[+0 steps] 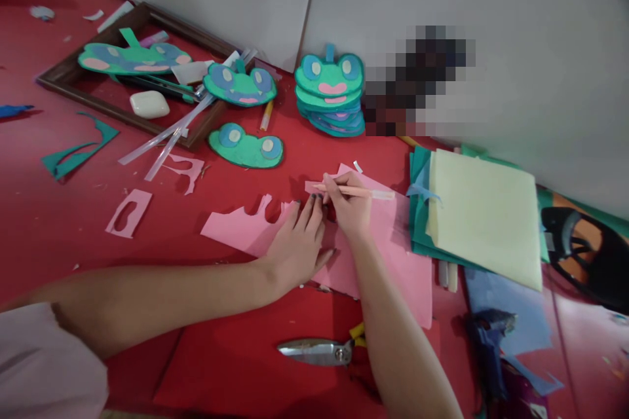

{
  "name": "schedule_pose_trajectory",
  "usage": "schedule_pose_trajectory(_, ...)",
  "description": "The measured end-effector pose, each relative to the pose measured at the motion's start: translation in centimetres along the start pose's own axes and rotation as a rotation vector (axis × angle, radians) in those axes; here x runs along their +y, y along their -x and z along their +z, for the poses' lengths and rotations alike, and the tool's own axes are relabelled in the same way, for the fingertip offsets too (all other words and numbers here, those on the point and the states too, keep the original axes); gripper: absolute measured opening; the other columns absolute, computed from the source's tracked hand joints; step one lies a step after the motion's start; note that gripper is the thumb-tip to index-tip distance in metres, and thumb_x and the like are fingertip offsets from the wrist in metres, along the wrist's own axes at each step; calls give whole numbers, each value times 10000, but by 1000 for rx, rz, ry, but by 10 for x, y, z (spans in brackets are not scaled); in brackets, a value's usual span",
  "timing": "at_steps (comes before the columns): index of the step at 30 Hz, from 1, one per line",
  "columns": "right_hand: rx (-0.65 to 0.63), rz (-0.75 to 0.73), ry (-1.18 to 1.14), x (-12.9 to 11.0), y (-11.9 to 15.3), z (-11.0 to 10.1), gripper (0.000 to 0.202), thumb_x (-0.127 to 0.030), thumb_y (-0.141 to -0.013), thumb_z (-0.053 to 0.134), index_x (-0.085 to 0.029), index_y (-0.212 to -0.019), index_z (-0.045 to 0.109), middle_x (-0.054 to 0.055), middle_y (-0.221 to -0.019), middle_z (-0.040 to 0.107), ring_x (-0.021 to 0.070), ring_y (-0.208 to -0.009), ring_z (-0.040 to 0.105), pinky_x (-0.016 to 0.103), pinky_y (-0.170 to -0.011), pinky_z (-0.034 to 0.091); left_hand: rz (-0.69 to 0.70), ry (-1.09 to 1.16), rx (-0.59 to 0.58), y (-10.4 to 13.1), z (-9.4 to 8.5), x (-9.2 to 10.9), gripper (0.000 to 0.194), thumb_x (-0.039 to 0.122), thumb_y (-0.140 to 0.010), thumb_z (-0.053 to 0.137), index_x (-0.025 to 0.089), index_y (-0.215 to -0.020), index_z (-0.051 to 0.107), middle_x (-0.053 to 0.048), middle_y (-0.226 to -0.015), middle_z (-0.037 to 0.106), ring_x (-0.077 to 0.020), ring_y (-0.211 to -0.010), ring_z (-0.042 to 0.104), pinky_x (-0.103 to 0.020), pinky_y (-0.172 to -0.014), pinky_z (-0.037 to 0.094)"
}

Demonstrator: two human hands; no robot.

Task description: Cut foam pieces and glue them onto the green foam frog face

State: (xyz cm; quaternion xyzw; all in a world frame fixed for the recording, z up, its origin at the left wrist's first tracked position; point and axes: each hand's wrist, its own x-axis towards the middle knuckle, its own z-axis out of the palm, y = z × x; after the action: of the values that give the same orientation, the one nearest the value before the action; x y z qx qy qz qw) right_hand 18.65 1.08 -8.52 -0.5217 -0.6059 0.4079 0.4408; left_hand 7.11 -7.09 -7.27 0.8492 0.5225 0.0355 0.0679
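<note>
On the red table lies a pink sheet (403,262), with a smaller cut pink piece (236,229) beside and partly under my left hand (299,239). That hand presses flat, fingers spread, holding nothing. My right hand (350,206) grips a light orange pen (354,191), its tip pointing left near the left fingertips. Behind the hands are a green frog face (248,149) without a mouth, another frog face (240,86) with a pink mouth, and a stack of frog faces (330,78). Scissors (317,351) lie in front, partly hidden by the right forearm.
At the left, a brown wooden frame (63,82) surrounds a white eraser (150,105) and other items. Clear glue sticks (164,154) cross its edge. Pale yellow sheets (486,209) sit at the right, near a blue glue gun (491,347) and black tape dispenser (599,268).
</note>
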Motion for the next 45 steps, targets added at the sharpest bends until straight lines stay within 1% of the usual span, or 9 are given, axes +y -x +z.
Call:
schedule_pose_trajectory(4, -28, -7, 2, -2, 0, 0, 277, -368, -846, 610, -216, -631, 522, -44, -537, 561, 113, -545, 584, 258, -585, 477, 0, 4, 3, 0, 0, 0, 609, 466, -934, 372, 7, -1304, 524, -225, -1435, 429, -332, -1364, 363, -457, -1117, 279)
schedule_pose_trajectory(8, -14, -4, -8, -4, -1, 0, 286, -357, -850, 603, -218, -619, 507, -50, -517, 543, 116, -566, 602, 263, -633, 495, -1, -1, 4, 0, 0, 0, 614, 465, -933, 376, 1, -1310, 516, -231, -1438, 421, -336, -1365, 358, -460, -1114, 282)
schedule_pose_trajectory(16, -25, 0, -4, -3, -1, -1, 294, -359, -857, 590, -223, -613, 501, -48, -508, 540, 125, -566, 609, 271, -629, 501, 2, 8, 4, 0, 1, 0, 621, 467, -932, 377, -8, -1306, 517, -239, -1438, 418, -339, -1366, 356, -466, -1113, 286)
schedule_pose_trajectory(24, -27, 28, 18, -4, -1, -1, 306, -392, -854, 587, -227, -615, 490, -47, -503, 537, 130, -545, 600, 276, -606, 498, 9, -2, 34, 0, 1, 0, 598, 448, -930, 396, -4, -1300, 524, -234, -1419, 446, -341, -1340, 394, -456, -1108, 295)
schedule_pose_trajectory(29, -28, 18, 19, -3, 0, -1, 295, -380, -848, 598, -224, -620, 495, -45, -515, 540, 131, -570, 611, 266, -597, 487, 27, -80, 72, 3, 1, 1, 588, 418, -942, 369, -23, -1304, 514, -230, -1376, 498, -331, -1297, 442, -438, -1084, 322)
schedule_pose_trajectory(33, -23, 21, 17, -2, 0, -1, 308, -391, -856, 584, -223, -617, 486, -53, -491, 521, 118, -509, 564, 266, -583, 480, 45, -120, 84, 5, 0, 2, 579, 397, -952, 344, -32, -1306, 505, -243, -1365, 503, -327, -1245, 482, -434, -1036, 360)
schedule_pose_trajectory(37, -11, 35, 20, -6, 0, -1, 312, -421, -839, 603, -226, -625, 488, -47, -499, 547, 114, -473, 540, 266, -551, 472, -14, -133, 72, 8, -3, 4, 584, 403, -957, 334, -22, -1329, 482, -239, -1399, 467, -329, -1254, 474, -432, -1041, 345)
schedule_pose_trajectory(41, -10, 87, 2, -7, 0, 0, 323, -457, -840, 591, -233, -638, 473, -46, -475, 540, 112, -432, 516, 259, -489, 448, -108, -132, 46, 10, -3, 4, 668, 504, -939, 330, 17, -1386, 425, -232, -1439, 419, -352, -1296, 434, -448, -1053, 330)
schedule_pose_trajectory(45, -20, 77, 4, -6, 0, 0, 325, -452, -845, 585, -231, -638, 468, -51, -475, 535, 109, -439, 517, 253, -485, 442, -120, -108, 23, 9, -3, 4, 702, 534, -928, 336, 22, -1405, 396, -242, -1433, 423, -361, -1322, 406, -463, -1083, 297)
